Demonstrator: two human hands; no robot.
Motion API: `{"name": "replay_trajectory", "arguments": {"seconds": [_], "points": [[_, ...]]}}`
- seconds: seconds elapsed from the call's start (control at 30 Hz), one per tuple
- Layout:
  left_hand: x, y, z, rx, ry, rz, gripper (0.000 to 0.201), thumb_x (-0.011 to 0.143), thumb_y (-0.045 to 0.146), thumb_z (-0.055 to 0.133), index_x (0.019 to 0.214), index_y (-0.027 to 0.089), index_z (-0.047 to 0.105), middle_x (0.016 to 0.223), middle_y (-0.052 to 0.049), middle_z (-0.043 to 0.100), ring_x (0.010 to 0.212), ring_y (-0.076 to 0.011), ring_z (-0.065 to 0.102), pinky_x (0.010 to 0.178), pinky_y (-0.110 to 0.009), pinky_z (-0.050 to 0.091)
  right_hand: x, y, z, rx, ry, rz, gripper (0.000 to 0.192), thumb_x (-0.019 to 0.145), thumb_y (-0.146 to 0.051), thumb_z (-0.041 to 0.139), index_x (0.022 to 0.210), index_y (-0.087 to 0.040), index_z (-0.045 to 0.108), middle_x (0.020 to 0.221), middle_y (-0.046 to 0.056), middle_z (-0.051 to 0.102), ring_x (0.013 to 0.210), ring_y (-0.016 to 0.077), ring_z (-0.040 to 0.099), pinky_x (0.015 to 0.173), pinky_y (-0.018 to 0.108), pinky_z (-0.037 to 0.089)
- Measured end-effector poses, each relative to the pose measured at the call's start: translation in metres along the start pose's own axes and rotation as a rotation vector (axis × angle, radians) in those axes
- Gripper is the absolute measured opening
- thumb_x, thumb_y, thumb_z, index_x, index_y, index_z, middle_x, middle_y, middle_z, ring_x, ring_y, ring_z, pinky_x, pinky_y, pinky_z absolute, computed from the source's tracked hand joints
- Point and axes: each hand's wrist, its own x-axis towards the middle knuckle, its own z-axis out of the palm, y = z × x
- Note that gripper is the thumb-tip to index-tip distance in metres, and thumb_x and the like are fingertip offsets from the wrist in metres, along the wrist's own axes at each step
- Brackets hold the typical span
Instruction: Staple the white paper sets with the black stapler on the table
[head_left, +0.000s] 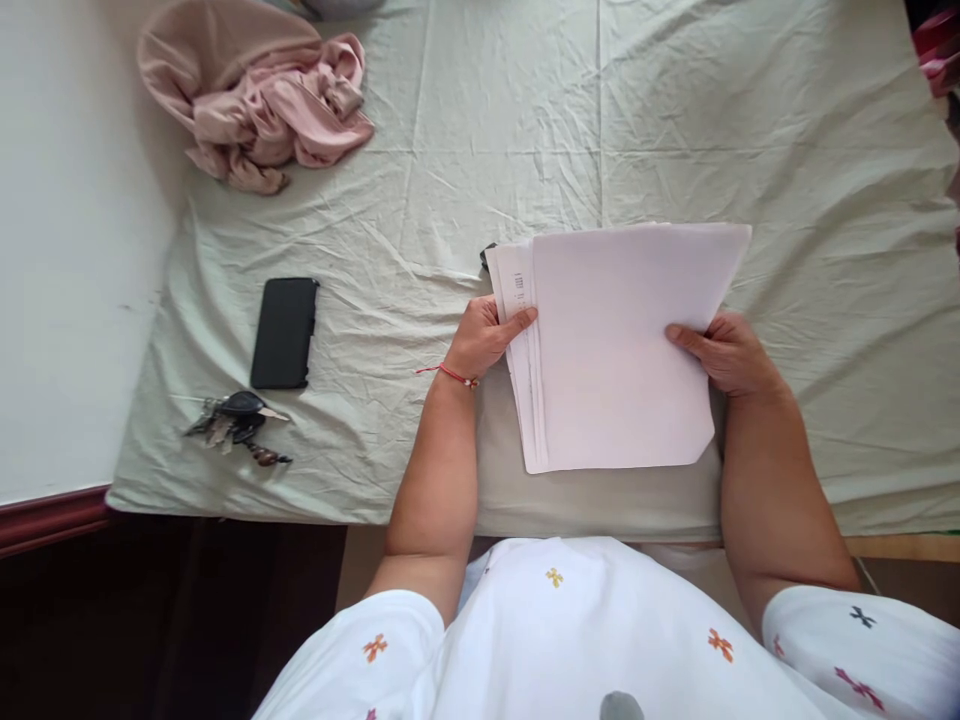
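A stack of white paper sheets is held up between my two hands, over the near part of the cloth-covered surface. My left hand grips its left edge, thumb on top, where several sheets fan out and one shows a little print. On the right edge, my right hand pinches the stack, with the thumb lying across the blank top sheet and the fingers hidden underneath. A small black object peeks out behind the stack's upper left corner; its kind is hidden.
A pale green sheet covers the wide surface. At left lie a black phone and a bunch of keys. Crumpled pink cloth lies at the far left, near the white wall.
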Motion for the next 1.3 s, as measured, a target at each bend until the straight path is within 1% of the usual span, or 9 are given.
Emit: {"name": "replay_trajectory", "arguments": {"seconds": [0.1, 0.23, 0.3, 0.5, 0.67, 0.87, 1.03, 1.13, 1.3], "points": [[0.001, 0.001, -0.001, 0.004, 0.000, -0.017, 0.048, 0.068, 0.056, 0.092, 0.093, 0.016, 0.084, 0.096, -0.008, 0.084, 0.087, -0.0243, 0.079, 0.078, -0.035, 0.064, 0.000, -0.003, 0.002, 0.029, -0.003, 0.006, 0.032, 0.078, -0.047, 0.088, 0.096, -0.023, 0.079, 0.092, 0.005, 0.081, 0.077, 0.0239, 0.076, 0.070, 0.040, 0.068], [0.001, 0.002, -0.001, 0.014, -0.006, -0.031, 0.050, 0.068, 0.058, 0.092, 0.094, 0.015, 0.083, 0.097, -0.009, 0.084, 0.087, -0.0246, 0.079, 0.077, -0.035, 0.065, 0.000, -0.008, 0.006, 0.074, -0.009, -0.052, 0.045, 0.081, -0.039, 0.088, 0.122, -0.027, 0.076, 0.107, 0.003, 0.082, 0.079, 0.0195, 0.076, 0.068, 0.032, 0.066], [0.002, 0.004, -0.001, 0.014, -0.024, -0.036, 0.051, 0.068, 0.059, 0.091, 0.093, 0.015, 0.083, 0.095, -0.009, 0.084, 0.088, -0.0252, 0.079, 0.077, -0.035, 0.065, 0.000, -0.009, 0.007, 0.093, -0.012, -0.080, 0.046, 0.082, -0.036, 0.087, 0.126, -0.027, 0.075, 0.111, 0.003, 0.082, 0.081, 0.0178, 0.076, 0.069, 0.029, 0.065], [0.004, 0.006, -0.007, -0.010, -0.114, -0.066, 0.053, 0.068, 0.063, 0.089, 0.093, 0.016, 0.082, 0.091, -0.008, 0.084, 0.085, -0.0257, 0.079, 0.076, -0.035, 0.064, 0.001, -0.008, 0.006, 0.075, 0.012, -0.060, 0.033, 0.083, -0.039, 0.087, 0.111, -0.025, 0.081, 0.101, 0.003, 0.083, 0.077, 0.0176, 0.076, 0.068, 0.029, 0.066], [0.004, 0.007, -0.012, 0.006, -0.149, -0.080, 0.053, 0.069, 0.062, 0.090, 0.095, 0.017, 0.082, 0.094, -0.008, 0.084, 0.088, -0.0254, 0.079, 0.079, -0.035, 0.064, 0.001, -0.005, 0.003, 0.048, 0.027, -0.052, 0.030, 0.083, -0.041, 0.087, 0.108, -0.027, 0.082, 0.099, 0.002, 0.083, 0.074, 0.0175, 0.075, 0.066, 0.030, 0.067], [0.004, 0.009, -0.011, -0.007, -0.086, -0.118, 0.051, 0.066, 0.059, 0.092, 0.094, 0.017, 0.082, 0.096, -0.007, 0.084, 0.091, -0.0250, 0.079, 0.082, -0.036, 0.064, 0.002, -0.003, 0.003, 0.053, 0.052, -0.060, 0.027, 0.084, -0.041, 0.086, 0.107, -0.029, 0.082, 0.102, 0.001, 0.083, 0.077, 0.0181, 0.076, 0.072, 0.033, 0.068], [0.005, 0.006, -0.011, -0.008, 0.000, -0.088, 0.055, 0.059, 0.057, 0.097, 0.095, 0.018, 0.083, 0.102, -0.008, 0.084, 0.099, -0.0300, 0.079, 0.086, -0.041, 0.065, 0.004, -0.004, 0.005, 0.079, 0.044, -0.073, 0.033, 0.082, -0.040, 0.086, 0.113, -0.031, 0.080, 0.108, 0.001, 0.083, 0.080, 0.0193, 0.078, 0.073, 0.033, 0.068], [0.007, 0.003, -0.011, -0.033, 0.030, -0.066, 0.054, 0.064, 0.058, 0.094, 0.099, 0.019, 0.082, 0.104, -0.009, 0.084, 0.104, -0.0324, 0.079, 0.090, -0.044, 0.065, 0.003, -0.005, 0.007, 0.069, 0.034, -0.088, 0.039, 0.081, -0.041, 0.087, 0.118, -0.031, 0.079, 0.111, 0.001, 0.082, 0.084, 0.0206, 0.079, 0.074, 0.034, 0.068], [0.010, 0.001, -0.014, -0.103, -0.002, -0.044, 0.051, 0.072, 0.063, 0.088, 0.097, 0.019, 0.081, 0.103, -0.008, 0.084, 0.110, -0.0329, 0.078, 0.094, -0.043, 0.064, 0.000, -0.011, 0.010, 0.071, 0.030, -0.084, 0.037, 0.078, -0.044, 0.089, 0.110, -0.027, 0.080, 0.108, 0.003, 0.083, 0.087, 0.0219, 0.079, 0.077, 0.033, 0.067]]}}
